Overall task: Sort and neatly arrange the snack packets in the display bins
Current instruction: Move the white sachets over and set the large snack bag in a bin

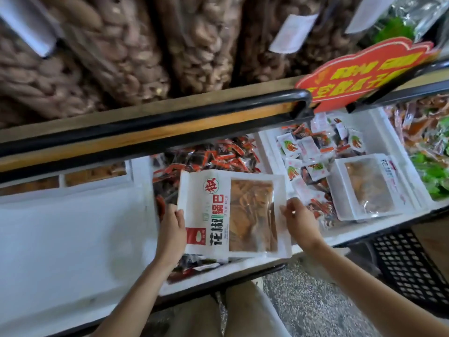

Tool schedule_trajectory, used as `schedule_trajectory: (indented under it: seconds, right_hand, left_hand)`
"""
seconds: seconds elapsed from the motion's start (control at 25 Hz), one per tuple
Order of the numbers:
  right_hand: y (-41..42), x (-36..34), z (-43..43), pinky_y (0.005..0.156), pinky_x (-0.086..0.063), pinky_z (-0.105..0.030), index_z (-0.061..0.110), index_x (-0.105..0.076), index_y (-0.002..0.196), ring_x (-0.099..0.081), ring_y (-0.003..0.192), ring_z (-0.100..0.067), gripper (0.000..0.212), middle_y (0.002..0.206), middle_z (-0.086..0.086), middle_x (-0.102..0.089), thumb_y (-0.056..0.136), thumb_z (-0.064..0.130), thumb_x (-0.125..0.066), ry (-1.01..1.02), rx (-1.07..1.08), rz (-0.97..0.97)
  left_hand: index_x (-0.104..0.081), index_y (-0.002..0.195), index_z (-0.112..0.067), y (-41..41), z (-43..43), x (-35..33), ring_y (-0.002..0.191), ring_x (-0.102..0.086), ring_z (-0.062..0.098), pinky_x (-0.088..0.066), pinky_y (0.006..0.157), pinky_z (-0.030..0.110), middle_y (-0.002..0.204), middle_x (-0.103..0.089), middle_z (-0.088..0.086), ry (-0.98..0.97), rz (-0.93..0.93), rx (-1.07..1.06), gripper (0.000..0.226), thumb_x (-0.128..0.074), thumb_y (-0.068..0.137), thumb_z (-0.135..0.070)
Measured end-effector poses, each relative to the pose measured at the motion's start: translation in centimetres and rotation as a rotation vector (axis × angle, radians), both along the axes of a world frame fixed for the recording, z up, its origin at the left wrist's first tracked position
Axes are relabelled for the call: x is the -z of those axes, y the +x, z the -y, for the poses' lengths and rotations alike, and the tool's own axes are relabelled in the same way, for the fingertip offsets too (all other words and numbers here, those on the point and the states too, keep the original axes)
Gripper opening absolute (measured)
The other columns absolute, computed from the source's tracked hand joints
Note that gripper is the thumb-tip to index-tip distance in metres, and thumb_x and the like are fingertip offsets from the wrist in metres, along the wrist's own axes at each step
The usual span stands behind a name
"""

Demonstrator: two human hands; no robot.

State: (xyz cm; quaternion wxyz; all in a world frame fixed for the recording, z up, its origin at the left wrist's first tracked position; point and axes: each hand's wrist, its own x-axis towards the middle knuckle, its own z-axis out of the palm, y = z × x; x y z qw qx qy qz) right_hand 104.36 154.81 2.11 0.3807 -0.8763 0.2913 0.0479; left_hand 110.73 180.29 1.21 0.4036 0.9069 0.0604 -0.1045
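Large packet point(252, 215) gripped at one side by left hand point(171, 229), pinched at other by right hand point(300, 220), over middle bin's point(143, 186) front edge. Could slip from light pinch, land crooked on small packets point(218, 156).

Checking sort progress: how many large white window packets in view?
2. The left hand and right hand hold one packet over the middle bin; the other packet lies in the right-hand bin. More may be stacked beneath it.

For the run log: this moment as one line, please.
left hand: grips left edge of large white windowed snack bag | right hand: holds its right edge | bag: over white foam bin of small red-black packets
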Motion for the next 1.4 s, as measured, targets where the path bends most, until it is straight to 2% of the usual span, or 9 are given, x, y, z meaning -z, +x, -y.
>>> schedule_trajectory:
  seconds: [0.44, 0.64, 0.76, 0.92, 1.04, 1.12, 1.2, 1.32, 1.4]
  right_hand:
    - [2.3, 0.3, -21.9, 0.062, -0.05, -0.028, 0.023, -0.038, 0.079, -0.057, 0.064, -0.021, 0.02, 0.073, -0.006, -0.058, 0.098, 0.018, -0.045, 0.269, -0.423, -0.082]
    - [3.6, 1.6, -24.7, 0.073, -0.043, -0.028, 0.008, -0.041, 0.106, -0.053, 0.093, -0.025, 0.017, 0.099, -0.006, -0.05, 0.094, 0.012, -0.052, 0.132, -0.51, -0.104]
    - [5.0, 0.4, -25.2, 0.109, -0.024, -0.028, 0.008, -0.024, 0.14, -0.026, 0.128, -0.02, 0.072, 0.138, -0.009, -0.026, 0.083, 0.007, -0.067, -0.259, -0.711, 0.09]
    - [8.7, -0.9, -27.4, 0.119, -0.005, -0.037, 0.007, 0.009, 0.148, 0.004, 0.145, -0.03, 0.096, 0.156, -0.014, 0.008, 0.083, -0.001, -0.06, -0.519, -1.111, -0.04]
    - [10.7, -1.5, -29.8, 0.116, -0.011, -0.035, 0.004, 0.002, 0.149, -0.011, 0.143, -0.03, 0.08, 0.156, -0.015, -0.009, 0.089, 0.003, -0.051, -0.436, -1.183, -0.212]
    - [11.1, -1.0, -31.1, 0.113, -0.02, -0.037, 0.001, -0.008, 0.148, -0.022, 0.138, -0.034, 0.071, 0.15, -0.018, -0.023, 0.091, 0.007, -0.049, -0.445, -1.187, -0.255]
    - [11.3, -0.3, -31.6, 0.11, -0.026, -0.039, 0.002, -0.02, 0.144, -0.029, 0.132, -0.035, 0.065, 0.143, -0.018, -0.032, 0.088, 0.009, -0.053, -0.466, -1.171, -0.29]
    - [11.9, 0.4, -31.4, 0.103, -0.035, -0.039, 0.005, -0.037, 0.135, -0.037, 0.124, -0.033, 0.052, 0.133, -0.015, -0.04, 0.089, 0.018, -0.058, -0.414, -1.118, -0.298]
    - [12.0, 0.6, -31.2, 0.099, -0.04, -0.039, 0.005, -0.046, 0.128, -0.043, 0.118, -0.032, 0.04, 0.125, -0.015, -0.044, 0.092, 0.022, -0.055, -0.367, -1.022, -0.238]
  left_hand:
    - [-0.046, 0.101, 0.002, 1.8, -22.8, 1.6, 0.076, -0.051, 0.03, -0.034, 0.063, 0.036, 0.087, -0.056, 0.02, 0.251, -0.003, -0.283, 0.018, -0.036, 0.102, -0.013]
    - [-0.051, 0.115, 0.004, 0.8, -26.6, 4.6, 0.084, -0.062, 0.024, -0.041, 0.055, 0.017, 0.103, -0.062, 0.012, 0.119, -0.21, -0.177, 0.027, -0.058, 0.093, -0.009]
    - [-0.056, 0.113, 0.002, -0.5, -26.9, 5.2, 0.079, -0.062, 0.015, -0.042, 0.05, 0.011, 0.097, -0.063, 0.004, 0.087, -0.108, -0.108, 0.028, -0.064, 0.089, -0.011]
    - [-0.05, 0.122, 0.005, -4.5, -26.9, 5.3, 0.109, -0.054, 0.028, -0.045, 0.09, 0.029, 0.113, -0.055, 0.012, 0.07, -0.034, -0.184, 0.042, -0.068, 0.085, -0.007]
    - [-0.054, 0.118, 0.002, -8.0, -26.3, 6.2, 0.109, -0.052, 0.027, -0.042, 0.089, 0.025, 0.116, -0.053, 0.019, 0.131, -0.176, -0.19, 0.046, -0.061, 0.091, -0.034]
    - [-0.059, 0.079, -0.004, -8.9, -24.9, 6.1, 0.068, -0.054, 0.026, -0.04, 0.059, 0.014, 0.085, -0.057, 0.027, 0.061, -0.259, -0.2, 0.053, -0.044, 0.095, -0.052]
    - [-0.058, 0.082, 0.006, -8.3, -23.4, 6.1, 0.05, -0.046, 0.018, -0.036, 0.044, 0.019, 0.076, -0.055, 0.031, -0.087, -0.306, -0.28, 0.048, -0.046, 0.099, -0.037]
    - [-0.047, 0.121, 0.006, -7.1, -22.8, 7.2, 0.07, -0.064, 0.017, -0.052, 0.056, 0.016, 0.095, -0.064, 0.015, -0.423, -0.488, -0.636, 0.043, -0.06, 0.093, -0.024]
    - [-0.051, 0.12, 0.006, -6.9, -22.7, 7.8, 0.08, -0.069, 0.024, -0.058, 0.066, 0.029, 0.103, -0.066, 0.018, -0.723, -0.548, -0.944, 0.04, -0.068, 0.087, -0.011]
